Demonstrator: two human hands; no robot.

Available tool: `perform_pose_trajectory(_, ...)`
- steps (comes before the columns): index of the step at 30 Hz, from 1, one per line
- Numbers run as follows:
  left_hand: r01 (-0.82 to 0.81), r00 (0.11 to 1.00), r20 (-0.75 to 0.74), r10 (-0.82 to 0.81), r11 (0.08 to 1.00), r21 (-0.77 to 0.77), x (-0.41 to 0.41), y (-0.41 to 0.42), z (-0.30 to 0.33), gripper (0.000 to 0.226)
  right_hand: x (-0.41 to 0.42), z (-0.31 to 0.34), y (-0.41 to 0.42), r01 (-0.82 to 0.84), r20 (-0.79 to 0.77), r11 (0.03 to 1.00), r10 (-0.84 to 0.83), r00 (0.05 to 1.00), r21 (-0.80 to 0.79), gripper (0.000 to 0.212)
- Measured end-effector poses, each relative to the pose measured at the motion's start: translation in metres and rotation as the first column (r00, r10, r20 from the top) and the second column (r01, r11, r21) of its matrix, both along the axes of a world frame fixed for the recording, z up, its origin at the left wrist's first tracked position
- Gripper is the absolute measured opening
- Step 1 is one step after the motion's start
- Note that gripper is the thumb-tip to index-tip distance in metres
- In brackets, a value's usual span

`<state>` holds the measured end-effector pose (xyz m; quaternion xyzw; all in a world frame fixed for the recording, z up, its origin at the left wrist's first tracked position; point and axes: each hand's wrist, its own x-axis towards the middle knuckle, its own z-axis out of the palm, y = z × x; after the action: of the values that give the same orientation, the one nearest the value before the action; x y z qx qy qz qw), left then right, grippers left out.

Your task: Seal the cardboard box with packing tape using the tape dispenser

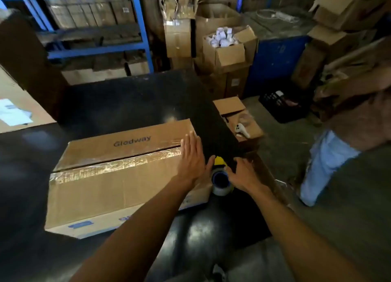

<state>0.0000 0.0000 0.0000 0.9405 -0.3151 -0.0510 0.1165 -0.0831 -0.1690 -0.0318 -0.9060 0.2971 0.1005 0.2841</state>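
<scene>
A long cardboard box (118,176) marked "Glodway" lies on a black table (118,104), its top flaps closed. Shiny clear tape (118,165) runs along the seam and over the near top edge. My left hand (191,154) lies flat with straight fingers on the box's right end, over the seam. Just right of the box, at its end face, my right hand (241,173) grips a yellow tape dispenser (221,176) carrying a roll of clear tape with a blue core. The dispenser's front part is hidden behind my hands.
A small open carton (241,121) holding a white object sits on the floor beyond the table's right edge. A person in light trousers (323,167) stands at the right. Blue shelving (95,27), stacked cartons (224,47) and a black crate (279,106) fill the back.
</scene>
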Motion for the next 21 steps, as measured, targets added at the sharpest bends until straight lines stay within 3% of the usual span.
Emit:
perform_pose_trajectory(4,-0.113,0.993,0.034,0.112,0.993,0.016,0.002,-0.014,-0.018,0.083,0.006,-0.024,-0.010,-0.045,-0.079,0.999,0.046,0.996,0.020,0.070)
perform_pose_trajectory(11,-0.135,0.990,0.032,0.135,0.991,-0.011,0.003,-0.019,-0.034,0.077,0.030,-0.059,-0.019,-0.098,-0.217,0.991,0.116,0.969,0.091,0.070)
perform_pose_trajectory(16,-0.140,0.990,0.036,0.139,0.990,0.022,0.003,-0.019,-0.037,0.077,0.038,-0.070,-0.019,-0.146,-0.250,0.989,0.150,0.957,0.034,0.055)
perform_pose_trajectory(21,-0.147,0.989,0.028,0.146,0.988,0.038,0.004,-0.020,-0.038,0.076,0.039,-0.068,-0.032,-0.037,-0.153,0.977,0.071,0.986,0.211,0.029)
